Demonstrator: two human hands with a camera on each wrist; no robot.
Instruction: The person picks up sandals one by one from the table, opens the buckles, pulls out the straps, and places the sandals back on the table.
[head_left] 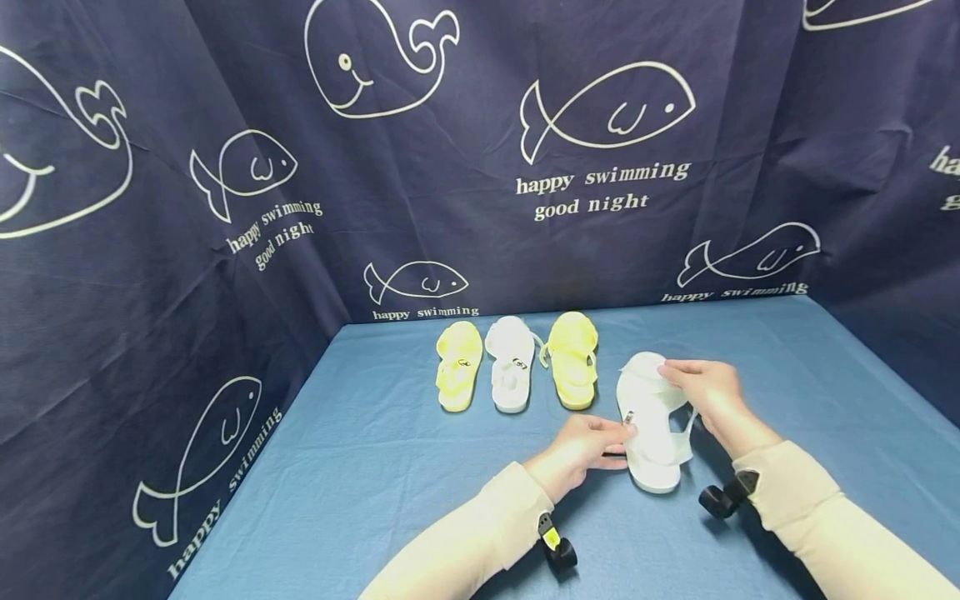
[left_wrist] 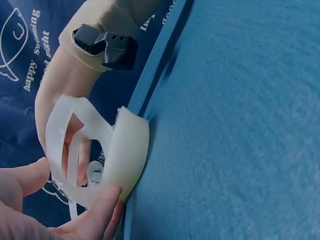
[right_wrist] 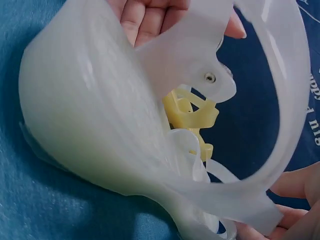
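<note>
A white sandal (head_left: 654, 437) lies on the blue table, its toe end pointing to the back. At its left side my left hand (head_left: 579, 450) grips the edge near the buckle, thumb above and fingers lower down. My right hand (head_left: 708, 393) pinches the strap at the front right of the same sandal. In the left wrist view, fingers of the left hand (left_wrist: 95, 212) touch the side of the sandal's sole (left_wrist: 131, 150). The right wrist view has the sandal's heel (right_wrist: 90, 120) close up, with the right hand (right_wrist: 295, 207) at the front strap.
To the left stand a yellow sandal (head_left: 459, 367), a second white sandal (head_left: 511, 367) and another yellow sandal (head_left: 573, 358), side by side. Dark blue printed cloth (head_left: 480, 192) hangs behind the blue table (head_left: 360, 467) and at its sides.
</note>
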